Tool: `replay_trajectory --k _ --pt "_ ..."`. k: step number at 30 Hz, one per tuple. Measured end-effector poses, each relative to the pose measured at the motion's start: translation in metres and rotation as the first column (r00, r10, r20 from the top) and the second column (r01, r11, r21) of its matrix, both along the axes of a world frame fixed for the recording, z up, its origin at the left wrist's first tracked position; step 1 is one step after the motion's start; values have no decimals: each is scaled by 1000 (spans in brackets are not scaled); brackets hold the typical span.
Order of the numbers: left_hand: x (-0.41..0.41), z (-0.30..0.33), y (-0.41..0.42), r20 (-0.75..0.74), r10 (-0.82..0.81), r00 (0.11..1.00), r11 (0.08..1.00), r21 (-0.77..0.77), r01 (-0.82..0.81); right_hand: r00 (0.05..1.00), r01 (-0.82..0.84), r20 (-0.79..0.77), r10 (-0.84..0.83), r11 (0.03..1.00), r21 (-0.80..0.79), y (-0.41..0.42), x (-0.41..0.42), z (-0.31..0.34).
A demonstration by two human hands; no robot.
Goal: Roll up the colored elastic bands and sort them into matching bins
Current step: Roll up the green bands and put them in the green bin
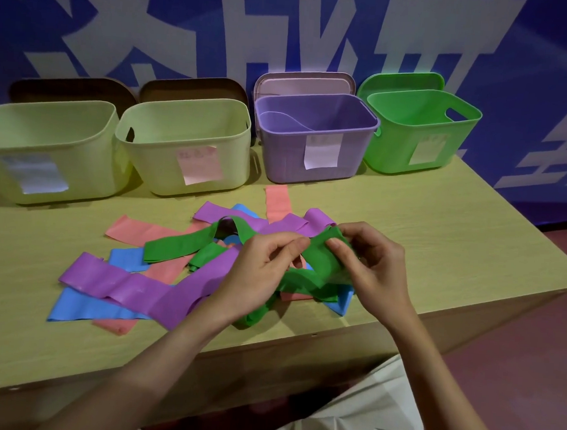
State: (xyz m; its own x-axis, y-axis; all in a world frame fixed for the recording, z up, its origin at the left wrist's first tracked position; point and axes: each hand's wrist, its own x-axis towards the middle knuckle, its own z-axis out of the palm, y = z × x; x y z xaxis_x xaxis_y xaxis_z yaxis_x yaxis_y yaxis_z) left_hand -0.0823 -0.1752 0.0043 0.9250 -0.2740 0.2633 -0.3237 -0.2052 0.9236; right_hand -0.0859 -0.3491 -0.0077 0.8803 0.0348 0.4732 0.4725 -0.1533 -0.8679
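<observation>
Both hands are on one green band (319,262), lifted just above the pile near the tabletop's (438,242) front edge: the left hand (263,269) pinches it between thumb and fingers, and the right hand (371,262) pinches the same end from the 3 o'clock side, fingers curled over the fabric. The rest of the band trails down and back toward 10 o'clock, looping over the purple bands (133,289) and tangled with pink and blue ones.

The step looks like starting the roll. To do it well, I would square the end first, so the first turn is flat and tight, then wind toward the body while one hand feeds slack. The tail crosses other bands, so drawing it free gently before winding should keep neighbours from being dragged along. Elastic springs open, so the finished roll needs a firm hold until it drops into the green bin (420,146) at 1 o'clock.
</observation>
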Motion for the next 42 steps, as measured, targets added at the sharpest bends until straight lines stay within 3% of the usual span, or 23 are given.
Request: replay_trajectory --k 11,21,35,42 --pt "0 2 -5 42 109 993 993 -45 -107 999 -42 13 42 999 27 -1 -3 3" --pt "2 -5 -4 -14 -36 999 999 -6 36 1000 4 -20 -4 1000 4 -7 -4 -4" --pt "0 -10 -4 179 73 981 994 68 -86 996 -63 -61 71 990 123 5 -2 -5" --pt "-4 -3 -7 5 -14 1000 998 -55 14 998 -66 -15 67 995 75 0 -2 1"
